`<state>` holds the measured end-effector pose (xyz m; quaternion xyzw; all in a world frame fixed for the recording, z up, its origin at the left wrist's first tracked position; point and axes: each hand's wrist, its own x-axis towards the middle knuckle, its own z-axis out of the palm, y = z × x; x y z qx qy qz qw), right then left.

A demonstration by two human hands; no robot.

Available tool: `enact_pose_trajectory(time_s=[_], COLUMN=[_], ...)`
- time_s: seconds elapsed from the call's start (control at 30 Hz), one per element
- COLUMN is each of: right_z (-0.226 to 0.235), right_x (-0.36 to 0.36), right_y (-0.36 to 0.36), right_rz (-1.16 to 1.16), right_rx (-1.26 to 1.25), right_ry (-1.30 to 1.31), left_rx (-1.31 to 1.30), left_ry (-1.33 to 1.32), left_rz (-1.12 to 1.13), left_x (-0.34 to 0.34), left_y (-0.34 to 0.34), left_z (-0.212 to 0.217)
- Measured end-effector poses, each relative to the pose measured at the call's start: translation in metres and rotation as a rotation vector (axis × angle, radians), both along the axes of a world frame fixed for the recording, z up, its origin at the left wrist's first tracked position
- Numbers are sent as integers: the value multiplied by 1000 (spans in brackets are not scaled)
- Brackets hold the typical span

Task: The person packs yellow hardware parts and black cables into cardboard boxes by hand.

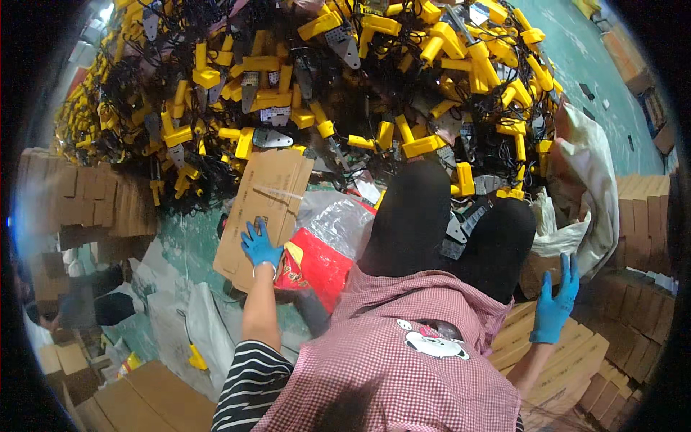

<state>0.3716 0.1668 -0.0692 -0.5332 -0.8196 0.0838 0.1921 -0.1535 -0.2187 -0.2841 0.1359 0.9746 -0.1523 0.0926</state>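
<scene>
My left hand (pixel 261 243), in a blue glove, rests with its fingers spread on a flat brown cardboard carton (pixel 270 176). Its thumb side is beside a red and clear plastic bag (pixel 320 263) between that carton and my leg. My right hand (pixel 556 302), also gloved in blue, is raised at the right with its fingers extended and nothing in it. Closest to it are a white woven sack (pixel 586 194) and a stack of long brown cartons (pixel 554 360). In front of my knees lies a large heap of yellow-handled corded tools (pixel 270 101) with flat metal plates.
Stacks of brown cardboard boxes stand on the left (pixel 93 194) and on the right (pixel 644 216). A large brown box (pixel 155 399) sits at the lower left, near a pale sack (pixel 209 320). Green floor (pixel 594 43) shows beyond the heap, with small dark pieces on it.
</scene>
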Motion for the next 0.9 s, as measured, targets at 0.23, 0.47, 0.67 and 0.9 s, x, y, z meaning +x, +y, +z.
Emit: enact_pose_trajectory(time_s=[0.23, 0.47, 0.67, 0.9], right_z=[18, 94, 144, 110], right_x=[-47, -130, -94, -126], right_y=[-11, -11, 25, -14], right_rz=[75, 115, 137, 588], right_rx=[-109, -520, -20, -539], right_ry=[341, 1620, 1784, 1114], left_rx=[649, 1205, 1370, 2086], left_ry=[21, 151, 235, -982], left_rz=[-338, -1171, -1391, -903], left_x=[27, 130, 161, 192], left_y=[3, 218, 309, 355], left_z=[37, 212, 353, 337])
